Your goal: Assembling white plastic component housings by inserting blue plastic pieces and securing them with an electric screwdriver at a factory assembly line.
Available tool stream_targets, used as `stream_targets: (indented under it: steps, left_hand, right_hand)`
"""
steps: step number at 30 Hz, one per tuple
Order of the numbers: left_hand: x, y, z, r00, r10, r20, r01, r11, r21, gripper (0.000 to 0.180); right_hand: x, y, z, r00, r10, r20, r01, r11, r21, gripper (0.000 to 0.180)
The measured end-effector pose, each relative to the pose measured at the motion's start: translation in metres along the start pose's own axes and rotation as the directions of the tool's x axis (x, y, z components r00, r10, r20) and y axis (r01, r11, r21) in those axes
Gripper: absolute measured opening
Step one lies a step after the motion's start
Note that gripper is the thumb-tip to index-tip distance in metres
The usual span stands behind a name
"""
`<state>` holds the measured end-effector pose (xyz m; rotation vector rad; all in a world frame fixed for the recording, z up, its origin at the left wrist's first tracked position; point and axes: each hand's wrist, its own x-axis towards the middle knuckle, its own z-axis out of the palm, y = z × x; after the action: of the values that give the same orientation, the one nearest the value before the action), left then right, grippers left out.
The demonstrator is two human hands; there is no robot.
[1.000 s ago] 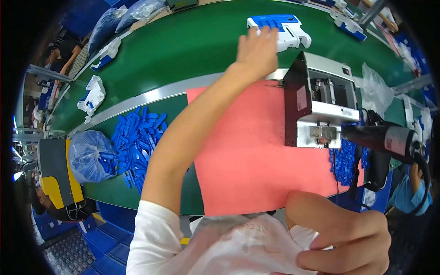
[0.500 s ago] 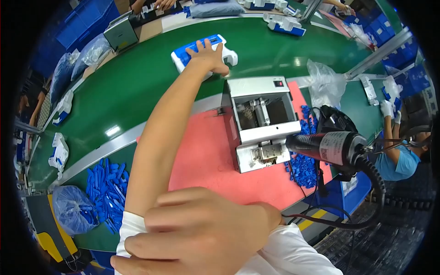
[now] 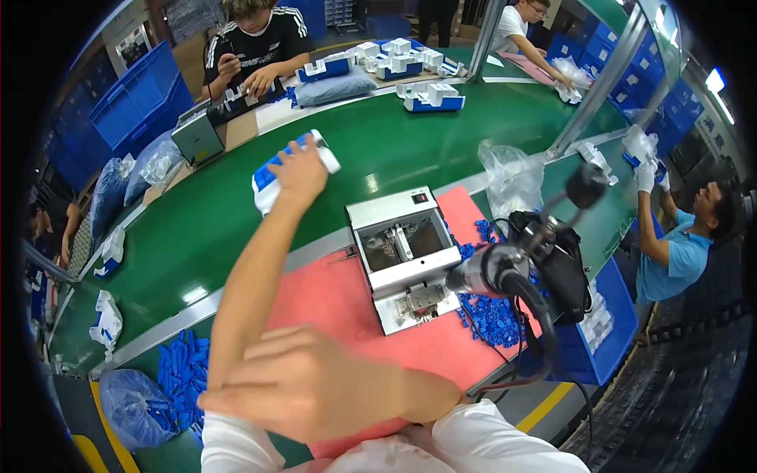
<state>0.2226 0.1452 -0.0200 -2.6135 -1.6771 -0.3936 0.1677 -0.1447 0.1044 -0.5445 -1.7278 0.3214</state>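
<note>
Head view, looking down on an assembly line: a blue-and-white moulded plastic part (image 3: 293,169) lies on the green conveyor belt (image 3: 229,213), well out from the worker, with the left hand (image 3: 300,164) stretched across and laid flat over its top, fingers spread on it rather than visibly curled round; whether the hand has really closed on the part cannot be told from here. Nearer the body, the right hand (image 3: 311,386) hangs loosely curled above the pink work mat (image 3: 331,299), and nothing shows in it. On that mat stands a grey box-shaped metal fixture (image 3: 402,252), with an electric screwdriver on a black cable (image 3: 493,272) just beside it and loose small blue plastic pieces (image 3: 493,315) scattered at its foot. The reach looks long, so a light hold could let the part slide or tip along the belt; drawn back low, the forearm might brush the fixture or catch the cable, by this onlooker's reckoning. Much stays out of sight: the palm covers the part's middle, the fingertips of the near hand are foreshortened, and the fixture's interior is too small to read. Across the belt, seated persons handle similar white and blue parts (image 3: 430,94); blue stacking crates (image 3: 134,110) bend along the rim.
</note>
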Motion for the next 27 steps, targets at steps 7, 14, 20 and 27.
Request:
stream_targets:
  steps: [7,14,20,27]
  left_hand:
    - [-0.127,-0.145,-0.089,0.933,-0.152,0.325,0.174,-0.602,-0.78,0.037]
    - [-0.357,-0.079,-0.073,0.817,-0.26,0.515,0.066,-0.844,-0.532,0.04]
    - [-0.442,-0.112,-0.07,0.813,0.23,0.534,0.549,-0.607,-0.574,0.043]
    - [-0.447,-0.166,-0.117,0.98,0.077,-0.186,-0.133,0.942,-0.307,0.024]
  right_hand:
    - [0.006,0.002,-0.007,0.984,0.104,-0.143,-0.145,0.938,-0.316,0.043]
    - [-0.082,-0.008,0.029,0.705,0.619,0.345,-0.371,0.737,-0.564,0.043]
    - [-0.145,-0.031,0.048,0.735,0.618,0.28,-0.389,0.722,-0.573,0.023]
    - [-0.148,-0.054,0.036,0.743,0.633,0.22,-0.273,0.587,-0.762,0.021]
